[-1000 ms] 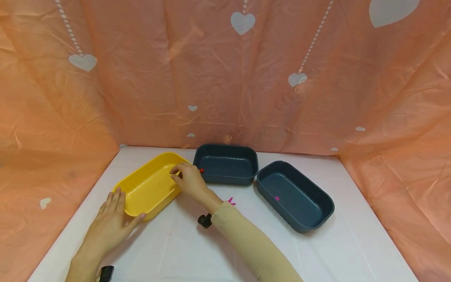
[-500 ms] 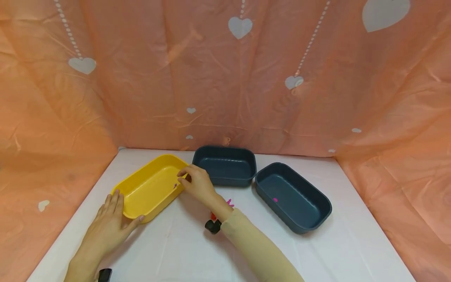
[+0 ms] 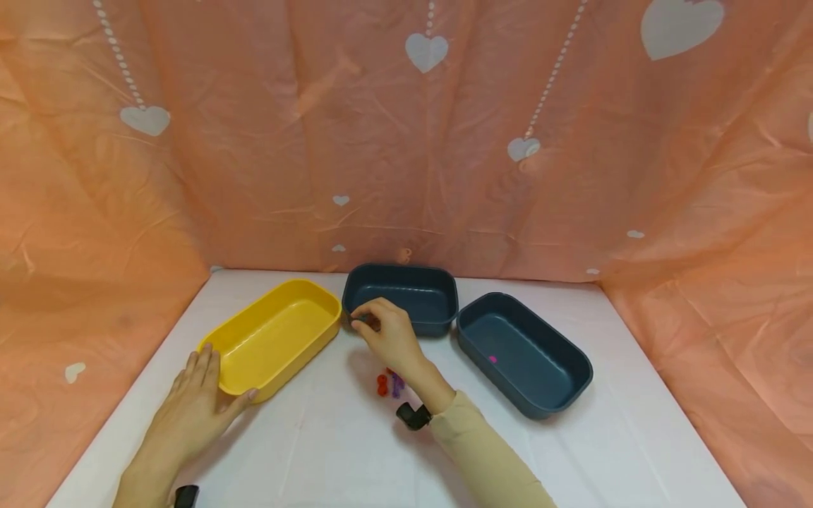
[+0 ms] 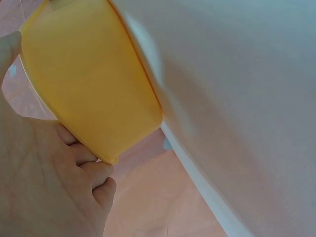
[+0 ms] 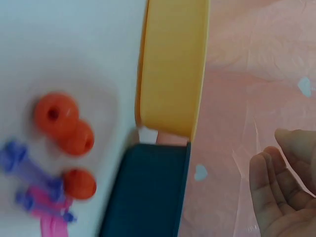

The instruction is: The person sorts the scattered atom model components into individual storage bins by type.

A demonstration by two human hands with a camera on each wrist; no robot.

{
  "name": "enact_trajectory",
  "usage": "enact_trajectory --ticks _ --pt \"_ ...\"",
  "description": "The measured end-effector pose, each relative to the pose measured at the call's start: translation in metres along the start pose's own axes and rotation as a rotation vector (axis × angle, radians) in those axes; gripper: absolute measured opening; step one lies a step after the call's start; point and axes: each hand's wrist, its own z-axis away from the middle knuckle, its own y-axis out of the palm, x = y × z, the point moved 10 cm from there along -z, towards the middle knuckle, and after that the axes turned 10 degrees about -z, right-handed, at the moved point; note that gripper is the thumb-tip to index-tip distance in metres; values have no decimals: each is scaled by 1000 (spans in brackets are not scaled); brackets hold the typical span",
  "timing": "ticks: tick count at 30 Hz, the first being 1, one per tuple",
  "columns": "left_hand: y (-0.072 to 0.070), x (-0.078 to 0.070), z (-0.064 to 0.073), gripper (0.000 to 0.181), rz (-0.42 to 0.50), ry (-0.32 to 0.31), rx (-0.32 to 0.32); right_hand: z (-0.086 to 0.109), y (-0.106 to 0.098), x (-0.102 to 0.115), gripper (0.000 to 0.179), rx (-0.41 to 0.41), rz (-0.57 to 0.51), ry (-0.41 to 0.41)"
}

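Note:
My left hand (image 3: 190, 395) hooks its fingers over the left end of a yellow tray (image 3: 311, 342), thumb on the near rim. In the left wrist view, the fingers bend at the tray's edge. My right hand (image 3: 390, 339) hovers in front of a dark blue tray (image 3: 438, 328). Its thumb and fingers stand apart in the right wrist view, with nothing visible between them. Below the right hand lie orange-red round beads (image 5: 55, 114) with holes, purple dumbbell-shaped pieces (image 5: 32, 170) and a pink piece (image 5: 53, 224), partly overlapping on the white table.
A second dark blue tray (image 3: 571, 395) stands angled at the right, with a small pink spot (image 3: 492, 360) inside it. The yellow tray and back dark tray are close together. A peach curtain (image 3: 406, 141) with hearts surrounds the white table (image 3: 317, 458).
My right hand has moved right from over the yellow tray. A small purple thing seen at that tray's rim is gone from view. Red and purple pieces now show beside my right wrist.

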Motion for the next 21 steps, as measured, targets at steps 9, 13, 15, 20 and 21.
enact_trajectory --ticks 9,13,15,20,21 --pt "1 0 0 105 1 5 -1 23 -30 -8 12 -15 27 -4" --pt "1 0 -1 105 -4 10 0 34 -35 -14 12 8 44 -5" --pt "1 1 -2 104 -6 14 -5 38 -36 -19 12 32 60 8" --pt "-1 0 -2 104 -2 19 -26 46 -34 -29 13 118 120 60" --pt "-1 0 -2 104 -1 20 -28 47 -33 -32 13 139 135 71"
